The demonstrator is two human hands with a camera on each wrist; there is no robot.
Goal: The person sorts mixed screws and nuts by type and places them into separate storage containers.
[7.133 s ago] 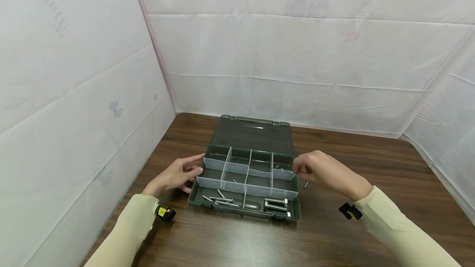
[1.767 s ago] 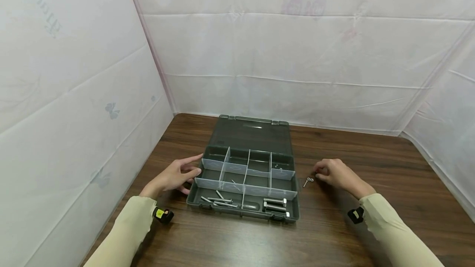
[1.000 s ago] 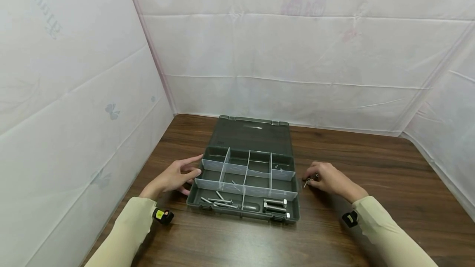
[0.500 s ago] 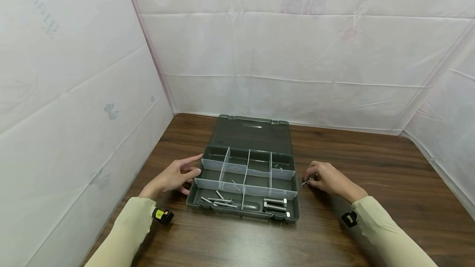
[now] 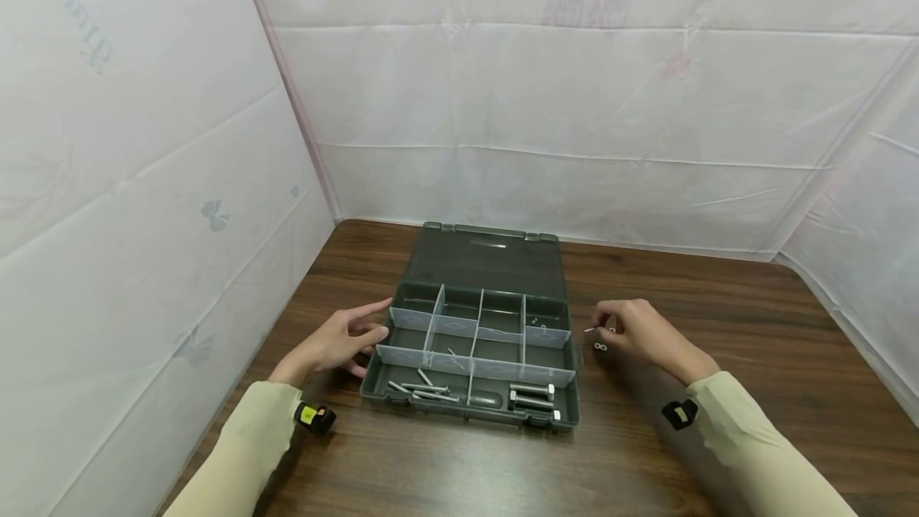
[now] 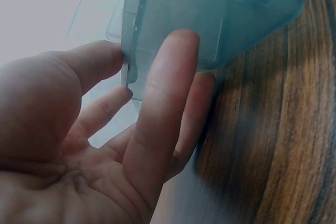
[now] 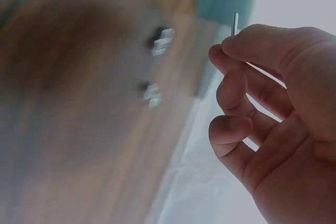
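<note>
Screw pinched in your right hand beside the organizer box could slip onto the desk; your left hand, fingers straight, steadies the box's left wall.

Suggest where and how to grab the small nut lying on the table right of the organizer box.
Pinch the small nut across its outer edges, fingertips coming straight down. It lies flat on the table, too low for a side approach. The right hand, nearest, already pinches a thin pin.
</note>
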